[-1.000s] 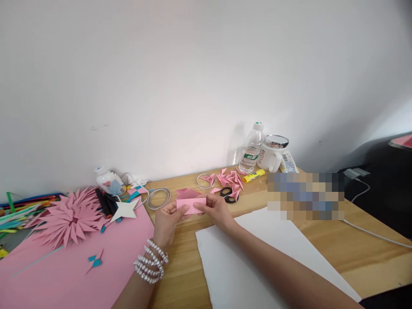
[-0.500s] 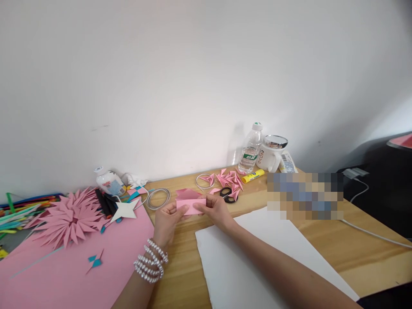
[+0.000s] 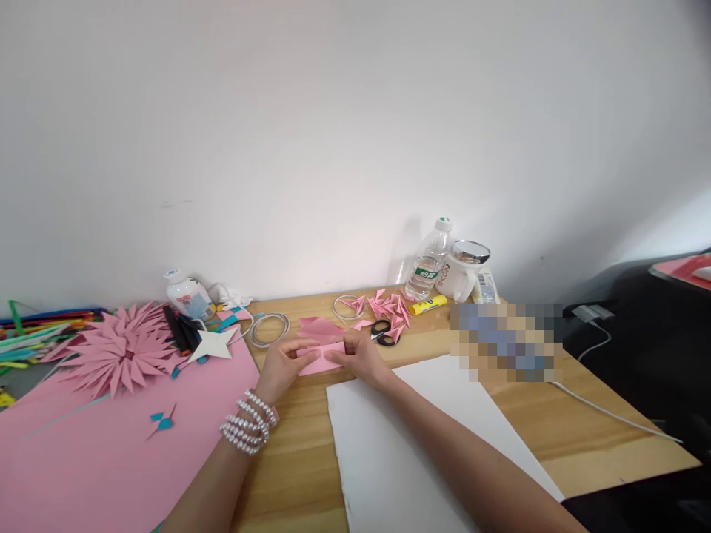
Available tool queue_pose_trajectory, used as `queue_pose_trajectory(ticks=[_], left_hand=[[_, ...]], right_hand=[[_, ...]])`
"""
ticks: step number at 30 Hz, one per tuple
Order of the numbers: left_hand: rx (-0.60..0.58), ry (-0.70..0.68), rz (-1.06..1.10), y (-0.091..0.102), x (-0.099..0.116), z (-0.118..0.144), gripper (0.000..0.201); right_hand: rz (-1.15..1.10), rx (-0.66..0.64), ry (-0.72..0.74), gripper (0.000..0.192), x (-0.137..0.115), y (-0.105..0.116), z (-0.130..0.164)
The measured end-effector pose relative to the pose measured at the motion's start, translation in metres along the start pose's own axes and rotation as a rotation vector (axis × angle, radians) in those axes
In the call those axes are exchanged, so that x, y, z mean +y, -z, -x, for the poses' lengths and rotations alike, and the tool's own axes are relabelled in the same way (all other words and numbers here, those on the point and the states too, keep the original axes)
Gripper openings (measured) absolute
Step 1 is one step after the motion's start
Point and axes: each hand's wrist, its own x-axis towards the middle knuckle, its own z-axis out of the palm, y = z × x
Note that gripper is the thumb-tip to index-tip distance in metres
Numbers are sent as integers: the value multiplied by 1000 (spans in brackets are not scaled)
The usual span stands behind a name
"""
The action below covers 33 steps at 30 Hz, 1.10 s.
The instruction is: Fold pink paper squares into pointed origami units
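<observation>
A small folded piece of pink paper (image 3: 321, 364) is held low over the wooden table between both hands. My left hand (image 3: 284, 365), with strings of beads round its wrist, pinches the paper's left side, thumb on top. On the other side my right hand (image 3: 358, 359) grips it the same way, and the two thumb tips lie close together on the fold. More pink paper (image 3: 320, 328) shows just behind the fingers. Black-handled scissors (image 3: 382, 332) lie beyond my right hand, beside a pile of folded pink paper pieces (image 3: 390, 307).
Left, a pink paper flower (image 3: 127, 355) and a white paper star (image 3: 214, 344) lie on a pink sheet (image 3: 111, 474). White board (image 3: 389, 444) lies under my right forearm. A water bottle (image 3: 429, 259), mug (image 3: 462, 270) and yellow glue stick (image 3: 428, 305) stand or lie near the wall.
Both hands have come closer together on the pink paper, thumbs now nearly meeting. The paper sits lower and flatter over the table. The whole view has shifted slightly.
</observation>
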Motion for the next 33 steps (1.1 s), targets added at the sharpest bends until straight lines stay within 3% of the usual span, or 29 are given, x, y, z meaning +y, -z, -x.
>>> queue_pose_trajectory(ticks=[4,20,26,33], left_hand=[[-51,1,8,1,-2,0,15],[-37,-3,106,-3,-4,2,16],[-40,-28,30,-3,-1,1,13],[24,44,113,-9,0,4,14]], right_hand=[[9,-20,-16,31,5,1,-1],[72,-12,10,31,5,3,-2],[108,32,17,33,3,4,-4],[183,113,79,31,0,-1,-3]])
